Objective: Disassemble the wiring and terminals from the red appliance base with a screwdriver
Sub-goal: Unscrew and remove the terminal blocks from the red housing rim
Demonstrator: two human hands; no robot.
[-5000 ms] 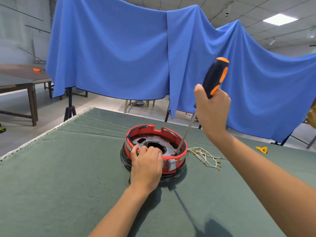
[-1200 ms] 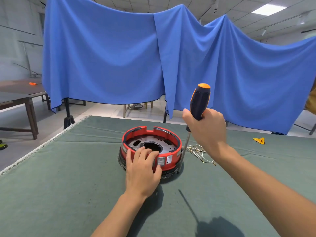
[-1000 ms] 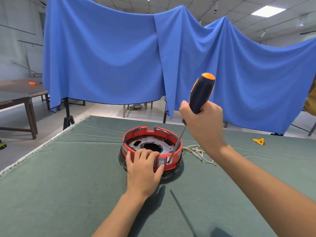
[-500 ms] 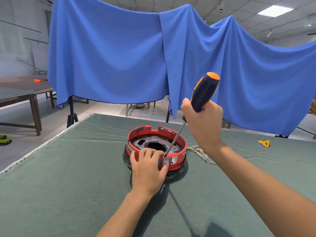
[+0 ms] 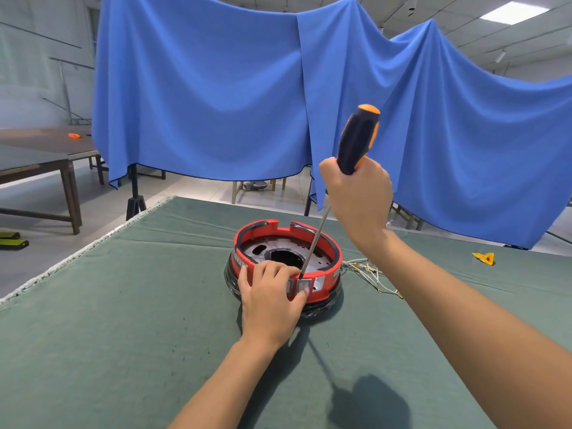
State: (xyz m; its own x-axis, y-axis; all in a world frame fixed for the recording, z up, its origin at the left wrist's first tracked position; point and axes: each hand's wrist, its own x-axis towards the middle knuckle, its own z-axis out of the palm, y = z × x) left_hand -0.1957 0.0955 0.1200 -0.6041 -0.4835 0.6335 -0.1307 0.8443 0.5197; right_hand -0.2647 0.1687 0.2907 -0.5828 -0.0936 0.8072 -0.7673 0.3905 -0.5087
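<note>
The red appliance base [image 5: 286, 261] sits upright near the middle of the green-covered table [image 5: 123, 320], open side up, with a grey metal plate and a dark central hole visible inside its ring. The left hand [image 5: 270, 300] grips the base at its 6 o'clock rim, fingers curled over the top edge and thumb pressed against the outer wall beside a small grey switch panel. The right hand [image 5: 359, 196] is closed around the black-and-orange handle of the screwdriver [image 5: 356, 144], held high at roughly 1 o'clock from the base. The shaft slants down and to the left, and its tip meets the inner side of the rim at about 5 o'clock, just beside the left fingertips. Whether the tip is seated in a screw cannot be told. A loose bundle of pale wiring [image 5: 370, 272] with small terminals lies on the cloth at 3 o'clock from the base, just beside it. A small yellow object [image 5: 483, 258] lies well apart, further out at 3 o'clock. A blue drape [image 5: 216, 103] hangs behind the table at 12 o'clock.
</note>
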